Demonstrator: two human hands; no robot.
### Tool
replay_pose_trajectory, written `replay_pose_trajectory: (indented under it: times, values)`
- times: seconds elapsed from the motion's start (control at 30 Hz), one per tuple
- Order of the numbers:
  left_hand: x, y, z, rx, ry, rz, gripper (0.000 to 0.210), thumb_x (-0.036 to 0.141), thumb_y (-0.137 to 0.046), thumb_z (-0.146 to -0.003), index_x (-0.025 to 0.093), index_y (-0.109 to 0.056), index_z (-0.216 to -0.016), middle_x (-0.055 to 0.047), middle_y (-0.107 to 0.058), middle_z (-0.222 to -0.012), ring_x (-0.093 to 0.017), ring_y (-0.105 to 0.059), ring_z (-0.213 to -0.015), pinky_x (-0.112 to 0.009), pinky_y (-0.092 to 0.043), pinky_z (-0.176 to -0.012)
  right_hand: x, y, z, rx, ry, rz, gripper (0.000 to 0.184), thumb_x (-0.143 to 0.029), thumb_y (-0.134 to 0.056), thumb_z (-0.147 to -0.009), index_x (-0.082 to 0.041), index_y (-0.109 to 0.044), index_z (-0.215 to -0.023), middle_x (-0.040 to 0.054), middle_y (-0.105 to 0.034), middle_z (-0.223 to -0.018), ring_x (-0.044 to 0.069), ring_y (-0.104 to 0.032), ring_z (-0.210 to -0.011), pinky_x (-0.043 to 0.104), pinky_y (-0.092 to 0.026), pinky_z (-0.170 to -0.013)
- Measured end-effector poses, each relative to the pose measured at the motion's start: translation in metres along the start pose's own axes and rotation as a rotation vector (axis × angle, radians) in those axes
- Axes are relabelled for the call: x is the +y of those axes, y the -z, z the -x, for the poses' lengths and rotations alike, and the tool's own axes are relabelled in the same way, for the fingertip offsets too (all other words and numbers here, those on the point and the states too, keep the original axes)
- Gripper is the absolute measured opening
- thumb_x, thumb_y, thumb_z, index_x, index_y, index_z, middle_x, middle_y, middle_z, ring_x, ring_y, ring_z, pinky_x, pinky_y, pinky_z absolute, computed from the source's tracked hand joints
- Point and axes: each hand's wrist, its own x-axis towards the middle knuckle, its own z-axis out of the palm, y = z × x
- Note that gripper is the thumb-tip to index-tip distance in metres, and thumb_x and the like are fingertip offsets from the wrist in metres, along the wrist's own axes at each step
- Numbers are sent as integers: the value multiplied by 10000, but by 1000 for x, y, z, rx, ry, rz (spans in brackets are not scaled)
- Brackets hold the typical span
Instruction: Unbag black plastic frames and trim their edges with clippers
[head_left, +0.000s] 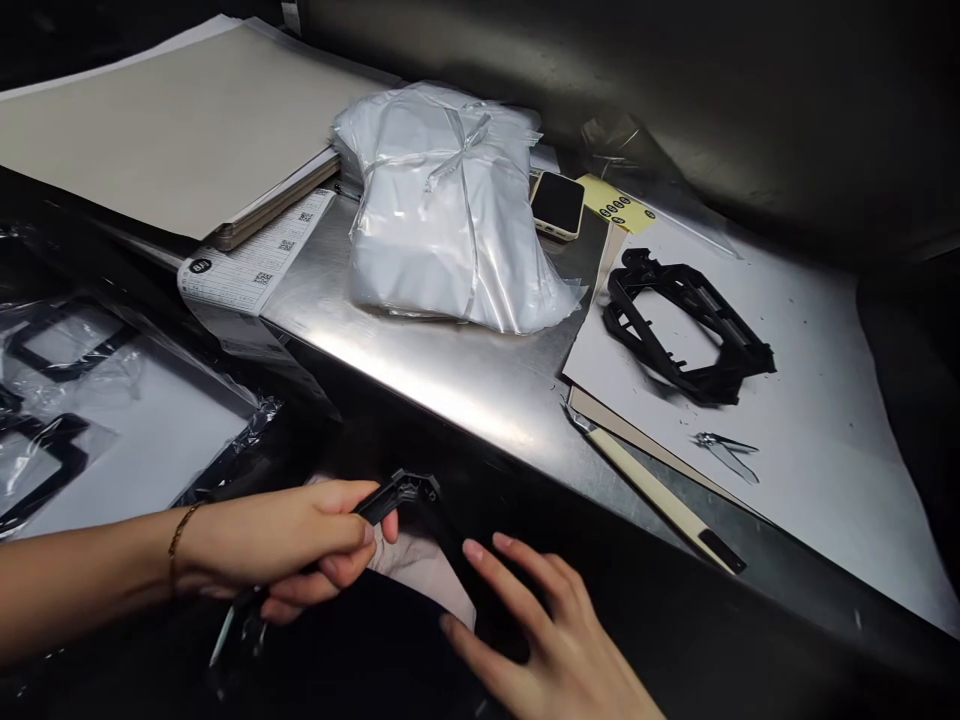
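Note:
My left hand point(315, 545) is closed around a black plastic frame point(409, 487), thumb on top. The frame's angled corner sticks out past my fingers, and another part of it hangs below my wrist. Much of it merges with the dark background. Close to the frame's right side, my right hand point(536, 625) has its fingers spread and holds nothing; whether a fingertip touches the frame I cannot tell. More black plastic frames point(690, 325) lie on a white sheet at the right, with small nail clippers point(727, 455) nearer me.
A cream-handled knife point(652, 490) lies along the metal table's point(322, 340) front edge. Behind it sits a tied bundle of clear plastic bags point(450, 210), beside a phone point(559, 205) and yellow stickers point(619, 205). Stacked cardboard sheets point(187, 120) are at left, above bagged black frames point(45, 460).

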Motion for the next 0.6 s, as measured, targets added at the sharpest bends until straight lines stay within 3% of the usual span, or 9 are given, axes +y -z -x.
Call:
replay_pose_trajectory:
  times: [0.1, 0.17, 0.2, 0.27, 0.33, 0.4, 0.47, 0.53, 0.6]
  values:
    - [-3, 12, -7, 30, -47, 19, 224, 334, -336, -835, 179, -478, -915, 65, -457, -578, -21, -331, -320, -133, -295, -296, 2, -18, 9, 35, 95, -68, 158, -187, -441, -815, -227, -568, -729, -12, -583, -1117, 239, -467, -1044, 405, -408, -760]
    - [-3, 19, -4, 174, -151, -39, 350, 423, -334, -833, 164, -507, -994, -29, -562, -794, -114, -562, -604, -211, -455, -480, 10, -22, 8, 97, 81, -189, 172, -234, -431, -824, -189, -530, -691, 27, -594, -1092, 260, -436, -1064, 417, -376, -767]
    - [-5, 21, 1, 285, -217, -100, 383, 445, -339, -829, 181, -508, -1049, -66, -563, -968, -164, -571, -838, -266, -481, -667, 14, -22, 4, 125, 76, -283, 218, -286, -405, -841, -184, -498, -672, 34, -620, -1018, 249, -458, -1031, 401, -379, -752]
    - [-12, 22, 13, 516, -342, -252, 403, 464, -383, -808, 278, -480, -1152, -33, -461, -1240, -209, -371, -1173, -352, -267, -996, 18, -13, -6, 69, 40, -503, 314, -394, -332, -866, -188, -433, -651, 20, -633, -805, 187, -534, -865, 338, -408, -705]
    - [-25, 16, 25, 626, -427, -397, 424, 503, -482, -738, 356, -508, -1135, 31, -419, -1315, -245, -219, -1265, -391, -51, -1061, 16, 1, -20, -62, -78, -677, 358, -463, -301, -861, -194, -409, -651, -12, -576, -680, 121, -548, -691, 275, -433, -678]
    - [-38, 9, 31, 628, -433, -473, 523, 496, -634, -604, 378, -534, -1104, 32, -454, -1293, -294, -206, -1264, -409, -89, -1050, 10, 16, -34, -228, -224, -748, 358, -479, -339, -842, -192, -436, -651, -22, -557, -672, 96, -547, -630, 227, -451, -659]
    - [-44, 2, 29, 668, -397, -445, 407, 476, -602, -650, 353, -573, -1036, -1, -567, -1131, -285, -389, -1130, -380, -275, -966, 8, 27, -48, -343, -286, -756, 317, -489, -437, -792, -193, -495, -693, -25, -577, -683, 101, -560, -608, 188, -460, -580]
    - [-43, 1, 22, 679, -418, -333, 243, 460, -496, -746, 271, -602, -854, -1, -581, -771, -196, -512, -777, -300, -404, -735, 17, 32, -63, -285, -291, -671, 248, -440, -518, -762, -192, -529, -774, -25, -595, -699, 104, -568, -602, 174, -458, -525]
    - [-41, 6, 13, 633, -499, -154, 298, 484, -470, -754, 206, -527, -665, 48, -382, -522, -108, -368, -501, -238, -344, -516, 40, 32, -83, -74, -284, -511, 165, -340, -517, -791, -177, -531, -812, -7, -601, -746, 108, -572, -654, 197, -467, -569]
